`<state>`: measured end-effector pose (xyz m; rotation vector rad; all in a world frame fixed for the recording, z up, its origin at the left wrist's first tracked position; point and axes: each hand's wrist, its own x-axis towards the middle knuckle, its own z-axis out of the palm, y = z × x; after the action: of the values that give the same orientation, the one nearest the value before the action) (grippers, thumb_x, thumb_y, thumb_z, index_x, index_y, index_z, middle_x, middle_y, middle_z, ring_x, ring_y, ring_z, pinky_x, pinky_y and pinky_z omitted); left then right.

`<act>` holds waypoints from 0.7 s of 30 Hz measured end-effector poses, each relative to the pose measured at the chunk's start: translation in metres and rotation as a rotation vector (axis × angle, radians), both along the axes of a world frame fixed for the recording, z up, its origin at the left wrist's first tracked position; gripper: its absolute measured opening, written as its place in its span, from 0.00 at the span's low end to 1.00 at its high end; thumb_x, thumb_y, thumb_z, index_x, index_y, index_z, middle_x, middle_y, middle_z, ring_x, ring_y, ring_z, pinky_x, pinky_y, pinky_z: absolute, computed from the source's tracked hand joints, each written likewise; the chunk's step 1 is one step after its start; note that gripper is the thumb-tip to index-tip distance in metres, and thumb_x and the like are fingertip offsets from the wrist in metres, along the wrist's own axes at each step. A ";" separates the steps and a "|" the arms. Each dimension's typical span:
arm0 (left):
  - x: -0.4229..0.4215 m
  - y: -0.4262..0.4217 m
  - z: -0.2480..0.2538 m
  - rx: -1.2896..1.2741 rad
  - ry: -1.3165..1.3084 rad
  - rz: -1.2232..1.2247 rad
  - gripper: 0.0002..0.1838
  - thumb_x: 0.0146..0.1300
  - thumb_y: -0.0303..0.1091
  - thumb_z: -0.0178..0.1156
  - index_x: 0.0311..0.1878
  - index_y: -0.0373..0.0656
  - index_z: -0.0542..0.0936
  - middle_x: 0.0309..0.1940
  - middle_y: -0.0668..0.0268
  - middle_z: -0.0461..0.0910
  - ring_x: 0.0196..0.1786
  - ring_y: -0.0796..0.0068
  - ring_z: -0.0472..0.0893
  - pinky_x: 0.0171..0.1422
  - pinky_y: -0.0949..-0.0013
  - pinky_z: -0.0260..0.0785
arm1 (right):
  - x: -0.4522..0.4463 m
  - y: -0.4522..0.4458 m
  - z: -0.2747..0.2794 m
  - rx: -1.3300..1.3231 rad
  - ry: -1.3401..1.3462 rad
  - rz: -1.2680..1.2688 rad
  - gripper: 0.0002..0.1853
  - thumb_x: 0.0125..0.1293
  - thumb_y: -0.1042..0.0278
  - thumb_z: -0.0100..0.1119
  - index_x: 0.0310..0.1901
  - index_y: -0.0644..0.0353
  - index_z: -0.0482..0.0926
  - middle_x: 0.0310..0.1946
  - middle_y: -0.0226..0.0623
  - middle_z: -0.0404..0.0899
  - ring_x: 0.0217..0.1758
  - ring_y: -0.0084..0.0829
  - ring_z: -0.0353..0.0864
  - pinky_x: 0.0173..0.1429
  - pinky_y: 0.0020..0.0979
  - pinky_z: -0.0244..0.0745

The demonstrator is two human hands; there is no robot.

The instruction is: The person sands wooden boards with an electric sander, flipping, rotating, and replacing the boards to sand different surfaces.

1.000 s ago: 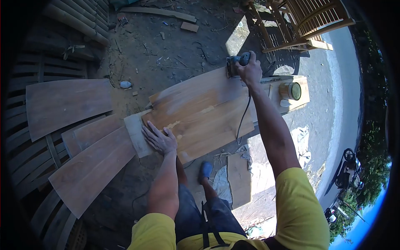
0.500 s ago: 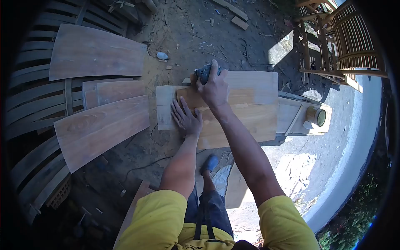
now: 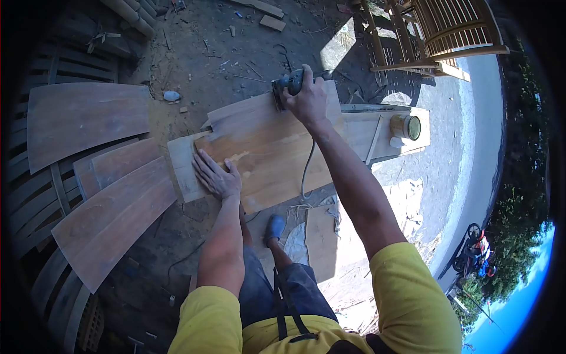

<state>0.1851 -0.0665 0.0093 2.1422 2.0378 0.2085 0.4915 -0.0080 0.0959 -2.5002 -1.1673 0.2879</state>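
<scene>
A wide wooden board lies on a work bench, its far edge running at a slant. My right hand is closed around an electric sander, which sits at the board's far edge. The sander's cord hangs down across the board near my right forearm. My left hand lies flat on the board's near left part, fingers stretched out. Paler filler-like patches show on the board close to those fingers.
Several reddish-brown boards rest on slatted wood at left. A can stands on the bench's right end. Wooden slatted furniture is at upper right. Beyond the road, a person on a motorcycle shows at right.
The sander in my right hand has moved right along the board's far edge. Its cord now shows over the board. The camera view has turned, and a motorcycle has come into sight.
</scene>
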 end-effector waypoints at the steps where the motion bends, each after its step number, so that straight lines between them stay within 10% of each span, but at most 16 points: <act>1: -0.001 0.000 -0.002 0.006 0.004 -0.004 0.49 0.73 0.53 0.54 0.90 0.41 0.50 0.88 0.44 0.51 0.89 0.41 0.51 0.91 0.40 0.44 | 0.024 -0.009 0.005 -0.042 -0.017 -0.056 0.48 0.60 0.50 0.77 0.79 0.49 0.62 0.56 0.63 0.76 0.49 0.66 0.88 0.53 0.59 0.86; 8: 0.002 -0.002 -0.002 -0.004 0.022 0.016 0.49 0.73 0.53 0.54 0.90 0.41 0.49 0.88 0.44 0.51 0.89 0.42 0.51 0.91 0.39 0.43 | 0.135 -0.051 0.000 -0.162 -0.144 -0.262 0.48 0.62 0.43 0.75 0.80 0.49 0.63 0.56 0.64 0.79 0.57 0.65 0.86 0.63 0.57 0.83; 21: -0.002 0.002 0.005 -0.032 0.002 -0.003 0.49 0.73 0.52 0.57 0.89 0.38 0.50 0.87 0.46 0.51 0.89 0.42 0.52 0.91 0.42 0.44 | -0.166 0.028 0.019 -0.001 0.281 0.196 0.53 0.57 0.56 0.80 0.81 0.53 0.59 0.58 0.65 0.71 0.46 0.68 0.87 0.47 0.58 0.86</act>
<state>0.1829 -0.0647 0.0141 2.1274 2.0248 0.1715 0.3260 0.0199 0.1148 -2.2552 -1.2905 0.6678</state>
